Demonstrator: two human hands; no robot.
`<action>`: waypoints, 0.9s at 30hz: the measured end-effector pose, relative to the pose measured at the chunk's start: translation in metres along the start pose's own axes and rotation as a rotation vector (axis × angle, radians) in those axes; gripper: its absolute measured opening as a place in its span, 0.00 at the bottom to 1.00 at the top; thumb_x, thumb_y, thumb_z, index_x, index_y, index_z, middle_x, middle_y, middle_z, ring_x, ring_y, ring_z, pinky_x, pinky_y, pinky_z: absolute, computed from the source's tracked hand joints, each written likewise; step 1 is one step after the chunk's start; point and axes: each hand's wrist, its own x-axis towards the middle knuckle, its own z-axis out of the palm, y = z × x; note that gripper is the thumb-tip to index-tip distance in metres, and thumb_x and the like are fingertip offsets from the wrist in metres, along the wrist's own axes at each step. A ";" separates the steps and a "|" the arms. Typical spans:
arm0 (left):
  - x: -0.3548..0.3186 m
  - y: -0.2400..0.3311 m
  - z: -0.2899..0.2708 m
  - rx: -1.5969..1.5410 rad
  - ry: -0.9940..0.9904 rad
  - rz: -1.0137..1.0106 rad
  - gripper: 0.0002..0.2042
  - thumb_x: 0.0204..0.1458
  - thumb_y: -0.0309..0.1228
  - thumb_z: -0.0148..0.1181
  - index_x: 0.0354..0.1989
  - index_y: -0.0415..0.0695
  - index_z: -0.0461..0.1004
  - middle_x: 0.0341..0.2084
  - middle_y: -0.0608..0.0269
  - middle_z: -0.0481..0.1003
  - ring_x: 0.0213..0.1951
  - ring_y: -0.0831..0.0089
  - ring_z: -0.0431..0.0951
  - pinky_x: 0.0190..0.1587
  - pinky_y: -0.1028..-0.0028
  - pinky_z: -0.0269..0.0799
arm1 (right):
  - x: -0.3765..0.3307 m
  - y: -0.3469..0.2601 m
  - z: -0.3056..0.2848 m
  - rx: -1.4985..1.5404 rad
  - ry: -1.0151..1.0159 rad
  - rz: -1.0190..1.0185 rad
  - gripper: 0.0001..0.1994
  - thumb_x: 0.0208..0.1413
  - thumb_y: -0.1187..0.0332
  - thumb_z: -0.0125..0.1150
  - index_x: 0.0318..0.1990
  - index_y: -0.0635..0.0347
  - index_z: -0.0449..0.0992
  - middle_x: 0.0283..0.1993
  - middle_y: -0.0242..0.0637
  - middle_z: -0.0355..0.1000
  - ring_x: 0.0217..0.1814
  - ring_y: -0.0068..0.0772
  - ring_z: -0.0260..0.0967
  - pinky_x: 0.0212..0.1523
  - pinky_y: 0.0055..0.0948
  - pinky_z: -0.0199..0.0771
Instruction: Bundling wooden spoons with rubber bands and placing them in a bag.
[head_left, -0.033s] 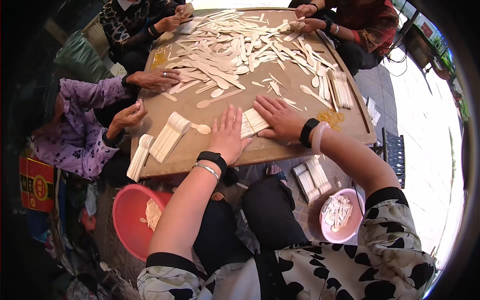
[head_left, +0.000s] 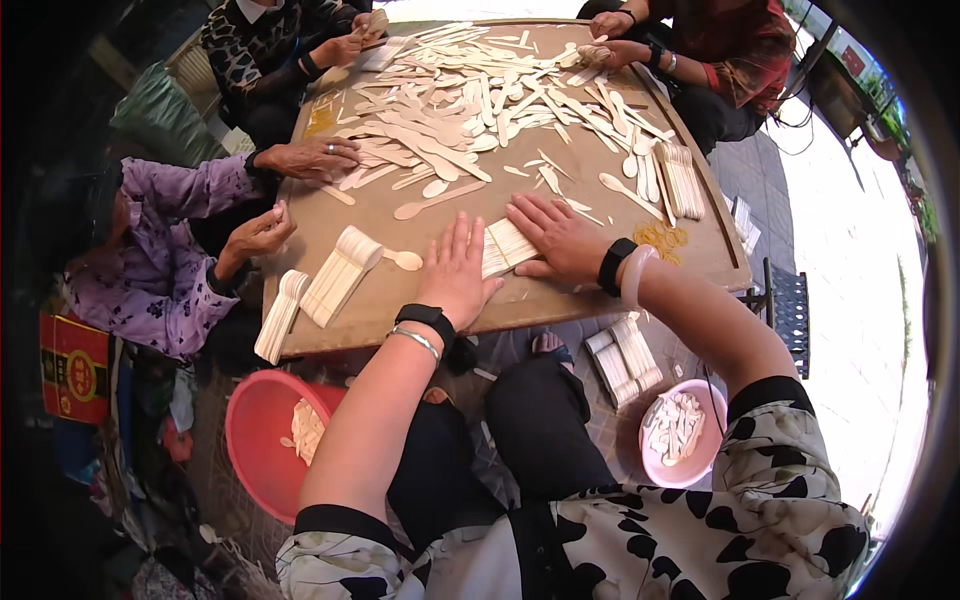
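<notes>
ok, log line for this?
left hand: palm-down | right hand: palm-down | between: pale wooden stick bundle | under: brown rectangular tabletop

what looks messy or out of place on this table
The loose wooden utensils sprawl in a jumble over the far part of the table, unlike the neatly aligned bundle between left hand and right hand.

A black-blotched white shirt (head_left: 680,535) is worn with black wristbands (head_left: 427,319).

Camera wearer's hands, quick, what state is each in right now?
Left hand: open, palm down over the left end of the pale wooden bundle.
Right hand: open, over the bundle's right end.
</notes>
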 end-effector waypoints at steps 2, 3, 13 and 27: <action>0.001 -0.002 0.001 -0.044 0.002 0.000 0.45 0.56 0.44 0.61 0.75 0.39 0.41 0.73 0.42 0.44 0.73 0.47 0.48 0.72 0.53 0.46 | 0.002 0.000 -0.002 -0.004 -0.010 0.000 0.45 0.57 0.40 0.55 0.71 0.66 0.54 0.76 0.53 0.49 0.78 0.51 0.45 0.74 0.49 0.48; 0.002 -0.004 0.002 -0.091 -0.001 0.004 0.45 0.55 0.42 0.62 0.74 0.39 0.42 0.73 0.42 0.45 0.73 0.47 0.48 0.72 0.55 0.47 | 0.003 0.002 -0.003 0.017 0.029 -0.015 0.44 0.55 0.42 0.59 0.70 0.66 0.56 0.73 0.53 0.53 0.76 0.52 0.49 0.73 0.48 0.49; 0.017 0.007 -0.077 -0.402 0.173 0.046 0.48 0.43 0.23 0.71 0.73 0.43 0.48 0.63 0.45 0.62 0.65 0.53 0.63 0.64 0.62 0.66 | 0.006 -0.007 -0.034 0.526 0.287 0.142 0.41 0.45 0.54 0.75 0.65 0.63 0.64 0.59 0.50 0.68 0.64 0.52 0.63 0.64 0.42 0.65; 0.032 0.026 -0.035 -1.461 0.319 -0.080 0.26 0.53 0.18 0.63 0.61 0.33 0.66 0.48 0.59 0.77 0.49 0.76 0.77 0.52 0.74 0.74 | 0.015 0.001 -0.114 0.925 0.361 0.214 0.30 0.66 0.55 0.54 0.69 0.63 0.61 0.71 0.52 0.60 0.75 0.47 0.55 0.73 0.37 0.52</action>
